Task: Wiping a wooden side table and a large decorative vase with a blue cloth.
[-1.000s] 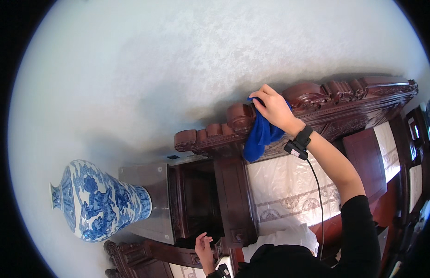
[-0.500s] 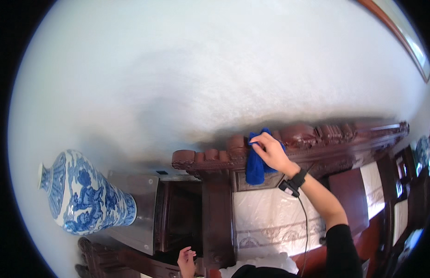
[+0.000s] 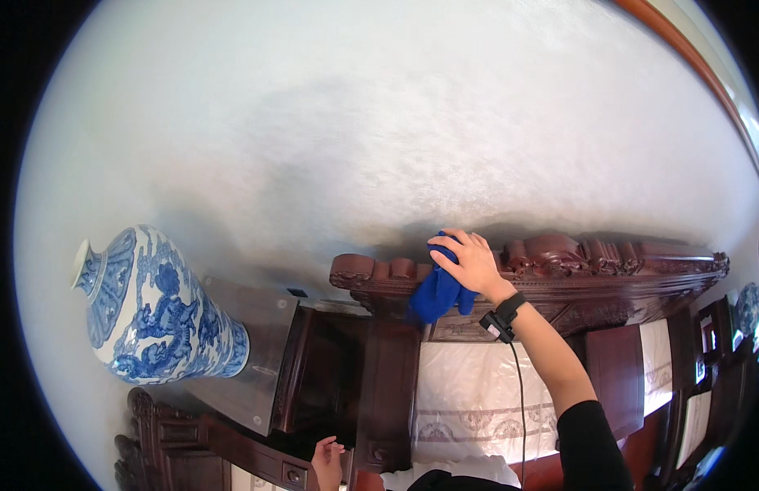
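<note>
My right hand (image 3: 469, 260) is closed on a bright blue cloth (image 3: 441, 293) and presses it over the carved top rail of a dark wooden sofa back (image 3: 551, 255). Part of the cloth hangs down the front of the backrest, bunched below my fingers. A black band with a small device (image 3: 504, 317) and a cable sits on my right wrist. Low in the picture, my left hand (image 3: 328, 465) hovers near a dark wooden arm, fingers loosely bent and a little apart, with nothing visible in it.
To the left, a tall blue-and-white porcelain vase (image 3: 171, 315) stands on a glass-topped side table (image 3: 252, 352). Plastic-covered seat cushions (image 3: 481, 401) lie below the backrest. A pale wall (image 3: 379, 123) rises behind, with a framed picture (image 3: 690, 57) at upper right.
My right hand and the cloth have slid left along the top rail, and the cloth's shape has shifted. My left hand stays about where it was. The view has tilted slightly.
</note>
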Tool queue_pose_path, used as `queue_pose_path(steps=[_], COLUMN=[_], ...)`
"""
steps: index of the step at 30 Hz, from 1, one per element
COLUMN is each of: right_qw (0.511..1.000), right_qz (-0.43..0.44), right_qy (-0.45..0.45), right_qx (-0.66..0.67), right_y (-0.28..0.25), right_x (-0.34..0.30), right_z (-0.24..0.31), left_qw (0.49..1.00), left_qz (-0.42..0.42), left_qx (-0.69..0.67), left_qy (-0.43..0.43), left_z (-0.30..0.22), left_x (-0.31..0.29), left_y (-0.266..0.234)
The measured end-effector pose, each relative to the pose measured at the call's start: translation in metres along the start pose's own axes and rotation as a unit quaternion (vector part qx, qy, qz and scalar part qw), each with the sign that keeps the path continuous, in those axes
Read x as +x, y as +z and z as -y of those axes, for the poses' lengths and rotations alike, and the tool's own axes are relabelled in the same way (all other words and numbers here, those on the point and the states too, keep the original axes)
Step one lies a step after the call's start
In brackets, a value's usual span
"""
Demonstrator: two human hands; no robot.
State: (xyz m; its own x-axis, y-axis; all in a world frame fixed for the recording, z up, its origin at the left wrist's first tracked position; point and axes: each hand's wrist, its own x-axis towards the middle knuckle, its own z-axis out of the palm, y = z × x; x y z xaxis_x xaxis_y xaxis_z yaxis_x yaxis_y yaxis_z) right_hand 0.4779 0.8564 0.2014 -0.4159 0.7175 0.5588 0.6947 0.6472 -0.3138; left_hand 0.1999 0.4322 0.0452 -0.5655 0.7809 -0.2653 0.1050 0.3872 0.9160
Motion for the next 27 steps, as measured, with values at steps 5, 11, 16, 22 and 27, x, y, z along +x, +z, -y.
queue_pose_path(steps=[5, 11, 16, 22, 27], right_qw=[0.993, 0.849, 0.772, 0.88, 0.908], right_qz=[0.066, 0.32, 0.38, 0.16, 0.052], right_qy=[-0.036, -0.107, -0.145, -0.307, -0.348], right_qx=[-0.094, -0.407, -0.488, -0.325, -0.228], right_y=[0.004, 0.037, 0.063, 0.053, 0.038], right_x=[0.006, 0.02, 0.005, -0.017, -0.028], right_z=[0.019, 0.053, 0.054, 0.009, -0.001], left_qw=[0.999, 0.999, 0.999, 0.998, 0.999], left_qz=[0.0, 0.029, -0.027, -0.048, -0.043], left_qx=[0.013, 0.007, 0.035, 0.025, 0.023], left_qy=[-0.043, 0.035, 0.002, 0.015, 0.012], left_z=[-0.025, -0.043, -0.022, -0.012, -0.044], left_x=[0.003, -0.012, -0.025, -0.041, -0.037], left_y=[0.004, -0.002, -0.019, -0.033, -0.033])
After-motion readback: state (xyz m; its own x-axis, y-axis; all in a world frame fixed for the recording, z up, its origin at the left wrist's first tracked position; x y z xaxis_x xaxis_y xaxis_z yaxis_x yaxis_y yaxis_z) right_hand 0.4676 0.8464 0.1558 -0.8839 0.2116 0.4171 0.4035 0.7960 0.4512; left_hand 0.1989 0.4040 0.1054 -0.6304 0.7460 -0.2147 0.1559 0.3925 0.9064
